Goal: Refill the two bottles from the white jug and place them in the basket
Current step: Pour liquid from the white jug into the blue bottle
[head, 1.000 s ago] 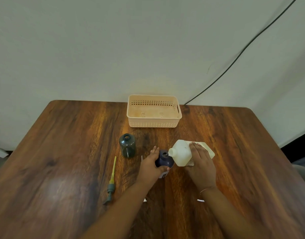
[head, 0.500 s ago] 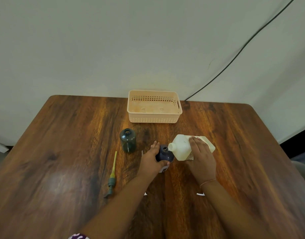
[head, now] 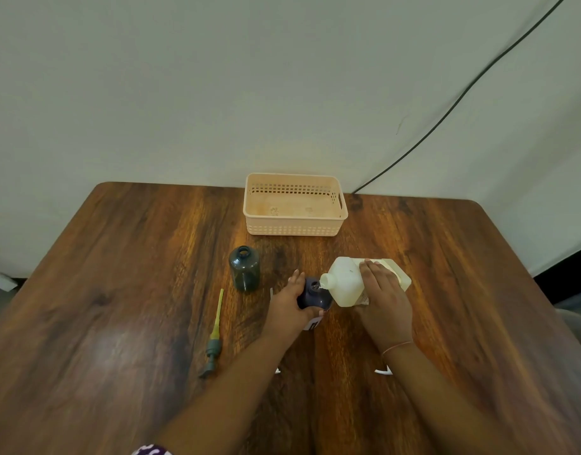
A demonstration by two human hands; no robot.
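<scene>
The left hand grips the blue bottle, which stands upright on the table near its middle. The fingers curl round the bottle's far left side and the thumb wraps the near side. A strip of white label shows just under the thumb. The right hand holds the jug from above, with the fingers laid close together over its upper face and bent down round its body. The jug is tipped hard to the left, almost lying over, and its open spout sits right at the blue bottle's mouth. A pale glint shows there, but whether liquid is running cannot be told. A thin band circles the right wrist. The green bottle stands uncapped and upright to the left of the blue one, close to it but apart. The pump lies flat on the table nearer the person, left of the left forearm, its yellow tube pointing toward the green bottle. The basket sits at the far edge of the table, against the wall, with neither bottle in it. A cable runs down the wall to the table's far edge, right of the basket.
</scene>
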